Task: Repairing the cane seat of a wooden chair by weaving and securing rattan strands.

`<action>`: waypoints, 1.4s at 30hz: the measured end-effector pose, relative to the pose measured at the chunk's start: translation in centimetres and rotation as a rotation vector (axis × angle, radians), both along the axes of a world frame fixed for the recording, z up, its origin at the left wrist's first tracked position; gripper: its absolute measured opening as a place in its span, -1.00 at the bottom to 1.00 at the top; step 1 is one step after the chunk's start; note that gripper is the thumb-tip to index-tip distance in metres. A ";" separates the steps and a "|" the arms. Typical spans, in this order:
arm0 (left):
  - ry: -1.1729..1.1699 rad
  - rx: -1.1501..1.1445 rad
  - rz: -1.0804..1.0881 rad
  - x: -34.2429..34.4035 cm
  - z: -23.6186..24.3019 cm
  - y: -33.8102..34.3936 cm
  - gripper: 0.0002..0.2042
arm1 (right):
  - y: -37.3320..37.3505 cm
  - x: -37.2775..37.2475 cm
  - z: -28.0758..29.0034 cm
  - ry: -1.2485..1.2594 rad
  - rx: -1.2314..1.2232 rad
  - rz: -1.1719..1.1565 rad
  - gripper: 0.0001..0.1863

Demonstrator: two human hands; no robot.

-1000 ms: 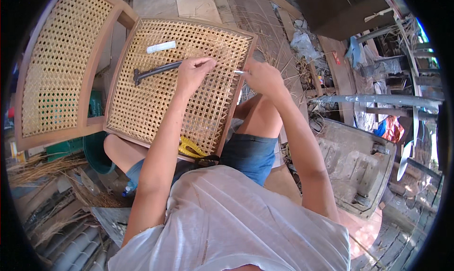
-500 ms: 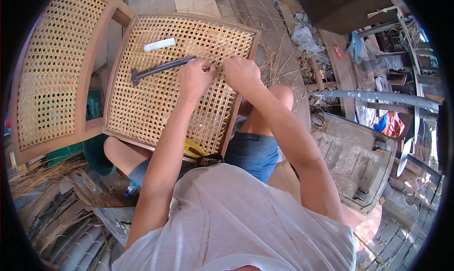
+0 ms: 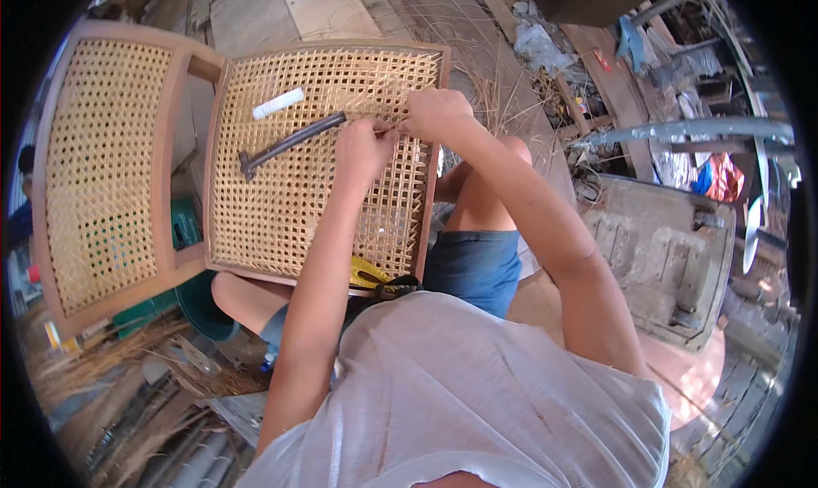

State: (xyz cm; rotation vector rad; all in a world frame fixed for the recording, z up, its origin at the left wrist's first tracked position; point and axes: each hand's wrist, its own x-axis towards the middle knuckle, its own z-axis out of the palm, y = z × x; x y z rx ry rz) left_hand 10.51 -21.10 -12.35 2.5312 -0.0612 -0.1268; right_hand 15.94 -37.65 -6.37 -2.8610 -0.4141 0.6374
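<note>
Woven cane seat panel (image 3: 315, 164) in a wooden frame rests tilted on the person's lap, centre of view. Left hand (image 3: 365, 151) and right hand (image 3: 436, 113) meet near its far right edge, fingers pinched together on a thin cane strand (image 3: 394, 128). A dark hammer (image 3: 285, 144) lies on the weave just left of the left hand; a white stick (image 3: 278, 103) lies beyond it. A second caned frame (image 3: 102, 173) stands at left.
</note>
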 end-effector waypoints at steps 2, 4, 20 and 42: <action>-0.137 -0.078 0.080 -0.5 -0.6 -0.1 -0.78 | -1.4 0.2 0.6 0.021 -0.073 0.055 -0.62; -0.126 -0.125 0.117 -1.0 -0.9 -0.4 -0.81 | -4.1 0.9 1.5 -0.032 -0.085 -0.039 -0.61; -0.213 -0.451 -0.127 3.5 1.0 -4.2 -0.75 | -13.0 1.7 5.0 -0.402 -0.004 -0.295 -0.43; -0.001 -0.282 0.234 2.0 0.7 -0.3 -0.81 | -0.4 -1.3 0.3 -0.144 -0.060 0.129 -0.85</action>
